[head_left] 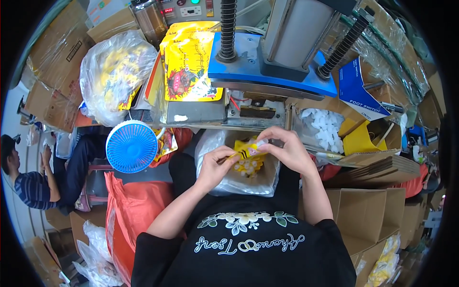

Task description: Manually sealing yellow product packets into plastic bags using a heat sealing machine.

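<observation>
My left hand (213, 166) pinches one end of a small yellow pouch (245, 153) with black marks. My right hand (290, 152) grips its other end, where a small white piece shows at the fingertips. The pouch is held level between both hands, over a carton lined with clear plastic (206, 146). Inside the carton lie several yellow pieces with white tips (247, 168), partly hidden under the pouch. Beyond my hands, a metal fixture (258, 112) sits on the bench under a press with a blue plate (246, 69).
A tray of white plastic pieces (321, 125) stands to the right. Yellow printed bags (189, 64) lie beside the press, with a plastic sack (117, 71) further left. A blue fan (131, 146) and a red bag (138, 201) are at my left. Cartons (361, 215) fill the right. A person (31, 184) sits far left.
</observation>
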A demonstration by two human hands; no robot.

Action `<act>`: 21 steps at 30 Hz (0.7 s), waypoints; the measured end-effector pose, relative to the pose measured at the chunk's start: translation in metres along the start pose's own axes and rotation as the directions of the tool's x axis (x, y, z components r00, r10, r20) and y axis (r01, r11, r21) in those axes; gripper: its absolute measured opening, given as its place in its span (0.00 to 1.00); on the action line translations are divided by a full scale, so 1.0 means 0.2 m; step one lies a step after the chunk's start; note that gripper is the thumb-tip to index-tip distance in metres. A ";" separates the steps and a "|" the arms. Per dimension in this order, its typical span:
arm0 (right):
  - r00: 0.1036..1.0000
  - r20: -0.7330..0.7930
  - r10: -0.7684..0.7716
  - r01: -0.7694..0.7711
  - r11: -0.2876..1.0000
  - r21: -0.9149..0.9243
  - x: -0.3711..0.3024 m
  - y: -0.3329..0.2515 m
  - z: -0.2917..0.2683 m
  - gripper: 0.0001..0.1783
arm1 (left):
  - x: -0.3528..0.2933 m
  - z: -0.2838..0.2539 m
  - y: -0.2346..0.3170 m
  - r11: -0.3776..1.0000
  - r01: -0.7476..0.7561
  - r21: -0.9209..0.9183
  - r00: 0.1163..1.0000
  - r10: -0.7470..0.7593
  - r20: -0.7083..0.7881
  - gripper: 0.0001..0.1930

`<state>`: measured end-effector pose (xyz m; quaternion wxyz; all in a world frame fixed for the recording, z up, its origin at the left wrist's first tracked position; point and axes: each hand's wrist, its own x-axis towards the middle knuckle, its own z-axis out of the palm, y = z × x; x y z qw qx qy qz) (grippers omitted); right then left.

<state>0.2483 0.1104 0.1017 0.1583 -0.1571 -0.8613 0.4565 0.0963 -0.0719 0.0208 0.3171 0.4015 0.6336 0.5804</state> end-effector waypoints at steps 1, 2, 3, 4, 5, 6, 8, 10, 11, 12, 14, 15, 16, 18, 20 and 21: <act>0.995 0.076 0.071 -0.082 0.986 0.145 0.01 0.03 0.01 0.14 | 0.02 0.01 -0.04 0.999 -0.001 0.036 1.000 0.000 0.028 0.10; 0.995 0.073 0.070 -0.080 0.986 0.143 0.01 0.05 0.01 0.14 | 0.02 0.03 -0.04 0.999 -0.004 0.036 1.000 0.003 0.030 0.10; 0.990 0.031 0.137 -0.140 0.956 0.257 0.01 0.07 0.02 0.17 | 0.04 0.05 -0.02 0.987 0.141 -0.078 0.990 -0.140 0.021 0.12; 0.978 -0.003 0.208 -0.192 0.910 0.368 0.01 0.06 0.01 0.20 | 0.05 0.07 0.00 0.941 0.280 -0.192 0.960 -0.280 0.030 0.14; 0.971 -0.091 0.221 -0.207 0.968 0.141 0.00 0.04 -0.03 0.25 | 0.10 0.10 -0.07 0.979 0.168 -0.113 0.983 -0.175 -0.053 0.17; 0.968 -0.222 0.113 -0.122 0.992 -0.027 0.00 0.07 -0.06 0.26 | 0.14 0.13 -0.04 0.980 0.167 -0.112 0.984 -0.173 -0.051 0.17; 0.909 -0.415 0.048 -0.155 0.961 -0.229 -0.03 0.14 -0.17 0.25 | 0.22 0.16 0.04 0.932 0.204 -0.300 0.956 -0.255 -0.146 0.19; 0.848 -0.513 0.134 -0.334 0.887 -0.320 -0.09 0.19 -0.30 0.22 | 0.28 0.19 0.02 0.899 0.237 -0.369 0.946 -0.299 -0.123 0.18; 0.829 -0.536 0.158 -0.416 0.815 -0.403 -0.12 0.20 -0.35 0.21 | 0.30 0.21 0.06 0.807 0.288 -0.515 0.919 -0.384 -0.089 0.17; 0.804 -0.567 0.179 -0.496 0.727 -0.474 -0.17 0.22 -0.41 0.20 | 0.33 0.22 0.08 0.690 0.332 -0.643 0.888 -0.458 -0.033 0.16; 0.758 -0.603 0.248 -0.601 0.624 -0.499 -0.25 0.36 -0.46 0.21 | 0.37 0.23 0.03 0.680 0.318 -0.661 0.902 -0.432 -0.010 0.15; 0.791 -0.571 0.219 -0.579 0.568 -0.585 -0.27 0.42 -0.46 0.21 | 0.39 0.22 0.00 0.681 0.324 -0.657 0.898 -0.440 -0.012 0.14; 0.820 -0.538 0.197 -0.555 0.501 -0.664 -0.28 0.47 -0.44 0.22 | 0.40 0.21 0.00 0.679 0.334 -0.654 0.894 -0.448 -0.008 0.14; 0.821 -0.537 0.195 -0.550 0.525 -0.649 -0.26 0.52 -0.40 0.23 | 0.40 0.14 0.00 0.711 0.340 -0.616 0.901 -0.435 -0.005 0.13; 0.865 -0.482 0.140 -0.454 0.629 -0.631 -0.21 0.47 -0.33 0.21 | 0.46 0.00 0.02 0.983 0.180 -0.038 0.983 -0.182 -0.029 0.12; 0.872 -0.458 0.176 -0.464 0.599 -0.653 -0.19 0.48 -0.32 0.24 | 0.51 -0.06 -0.01 0.995 -0.035 -0.098 0.986 0.019 -0.166 0.12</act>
